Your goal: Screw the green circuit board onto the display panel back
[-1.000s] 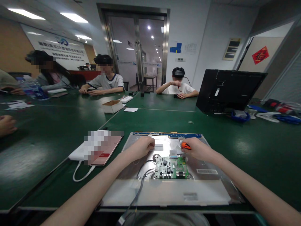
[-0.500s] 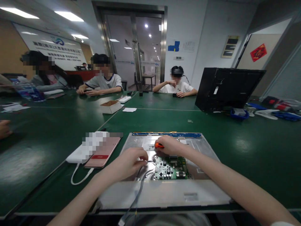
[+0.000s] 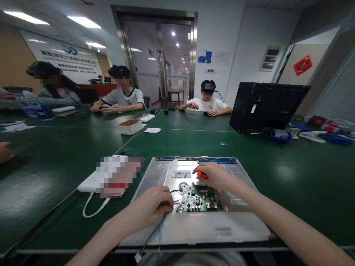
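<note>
Lying on a glossy green counter (image 3: pixel 291 199) before glass doors (image 3: pixel 144 46), a flat silvery panel (image 3: pixel 235 229), rectangular circuit board (image 3: pixel 190 197) atop, left hand's (image 3: pixel 155 203) grip pinching thin cables (image 3: pixel 152 235), right hand's (image 3: pixel 215 176) curled around an orange object (image 3: pixel 202 175).

Your right hand (image 3: pixel 215 176), gripping an orange-handled tool (image 3: pixel 202 174), blocks the metal display panel (image 3: pixel 180 229) between the green circuit board (image 3: pixel 196 201) and the blue circuit strip (image 3: pixel 172 159), while your left hand (image 3: pixel 155 202) and the dark cables (image 3: pixel 152 235) it pinches bar the board's left side. Passage lies open across the green tabletop (image 3: pixel 299 177) right of the panel and past its far edge toward the black monitor (image 3: pixel 271 107); on the left, a white power bank (image 3: pixel 102 171), pink phone (image 3: pixel 124 181) and looped white cord (image 3: pixel 106 201) obstruct you.
</note>
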Tool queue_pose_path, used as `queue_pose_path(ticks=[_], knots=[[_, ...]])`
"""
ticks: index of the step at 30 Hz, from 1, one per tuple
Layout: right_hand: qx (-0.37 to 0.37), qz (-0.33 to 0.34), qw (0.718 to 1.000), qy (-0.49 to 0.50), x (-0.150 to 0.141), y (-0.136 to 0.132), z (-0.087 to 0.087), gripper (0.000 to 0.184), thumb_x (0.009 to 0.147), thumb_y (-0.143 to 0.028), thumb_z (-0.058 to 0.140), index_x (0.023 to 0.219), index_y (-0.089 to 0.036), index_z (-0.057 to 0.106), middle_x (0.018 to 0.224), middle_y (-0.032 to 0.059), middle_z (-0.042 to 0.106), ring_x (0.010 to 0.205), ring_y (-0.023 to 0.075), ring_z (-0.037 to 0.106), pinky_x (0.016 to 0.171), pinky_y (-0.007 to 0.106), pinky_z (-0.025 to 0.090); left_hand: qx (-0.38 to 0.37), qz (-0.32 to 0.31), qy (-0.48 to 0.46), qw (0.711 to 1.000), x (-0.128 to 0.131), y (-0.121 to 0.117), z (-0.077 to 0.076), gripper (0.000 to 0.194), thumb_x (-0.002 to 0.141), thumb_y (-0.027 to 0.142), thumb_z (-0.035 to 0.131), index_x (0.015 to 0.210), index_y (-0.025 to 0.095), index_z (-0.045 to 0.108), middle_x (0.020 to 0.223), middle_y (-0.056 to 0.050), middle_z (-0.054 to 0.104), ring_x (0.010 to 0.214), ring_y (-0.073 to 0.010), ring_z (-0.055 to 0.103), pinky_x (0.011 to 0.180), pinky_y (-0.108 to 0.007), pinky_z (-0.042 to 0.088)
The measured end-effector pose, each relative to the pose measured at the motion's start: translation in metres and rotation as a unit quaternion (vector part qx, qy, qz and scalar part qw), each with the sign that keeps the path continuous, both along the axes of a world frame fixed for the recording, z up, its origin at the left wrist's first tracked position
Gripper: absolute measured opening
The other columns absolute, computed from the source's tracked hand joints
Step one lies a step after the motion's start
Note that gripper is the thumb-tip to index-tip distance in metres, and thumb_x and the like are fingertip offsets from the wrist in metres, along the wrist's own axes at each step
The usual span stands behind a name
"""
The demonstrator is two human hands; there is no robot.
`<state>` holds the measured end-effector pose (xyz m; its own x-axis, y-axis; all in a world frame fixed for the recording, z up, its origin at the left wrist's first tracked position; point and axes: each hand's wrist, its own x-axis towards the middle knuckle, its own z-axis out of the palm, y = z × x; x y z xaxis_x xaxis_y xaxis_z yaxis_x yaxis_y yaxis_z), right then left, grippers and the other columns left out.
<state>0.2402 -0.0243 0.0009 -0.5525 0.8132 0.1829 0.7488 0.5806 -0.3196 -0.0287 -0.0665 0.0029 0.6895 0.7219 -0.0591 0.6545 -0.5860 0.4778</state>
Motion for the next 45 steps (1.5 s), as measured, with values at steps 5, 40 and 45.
queue_pose_path(ticks=[5,40,45], knots=[[0.011,-0.031,0.999,0.032,0.014,0.001,0.004,0.026,0.086,-0.004,0.067,0.106,-0.019,0.076,0.108,0.0103,0.078,0.099,0.0237,0.073,0.085,0.031,0.051,0.052,0.001,-0.027,0.998,0.01,0.011,0.008,0.014,0.088,0.009,0.059,0.084,0.019,0.069,0.09,-0.003,0.07,0.082,-0.0174,0.065,0.075,-0.025,0.046],[-0.036,-0.034,0.998,0.032,0.029,-0.01,0.002,0.015,0.089,-0.015,0.069,0.1,-0.018,0.078,0.105,0.0105,0.08,0.094,0.0247,0.074,0.081,0.031,0.053,0.054,0.08,0.159,0.983,0.028,0.098,0.02,0.012,0.076,0.01,0.065,0.074,0.021,0.067,0.077,-0.001,0.073,0.077,-0.0185,0.068,0.065,-0.022,0.044],[-0.034,-0.017,0.999,0.031,0.028,-0.014,0.003,0.014,0.089,-0.018,0.07,0.101,-0.018,0.078,0.104,0.0101,0.079,0.094,0.024,0.073,0.082,0.031,0.05,0.039,0.045,0.148,0.987,0.041,0.099,0.021,0.006,0.078,0.014,0.067,0.075,0.02,0.066,0.075,-0.001,0.071,0.072,-0.0181,0.065,0.063,-0.024,0.042]])
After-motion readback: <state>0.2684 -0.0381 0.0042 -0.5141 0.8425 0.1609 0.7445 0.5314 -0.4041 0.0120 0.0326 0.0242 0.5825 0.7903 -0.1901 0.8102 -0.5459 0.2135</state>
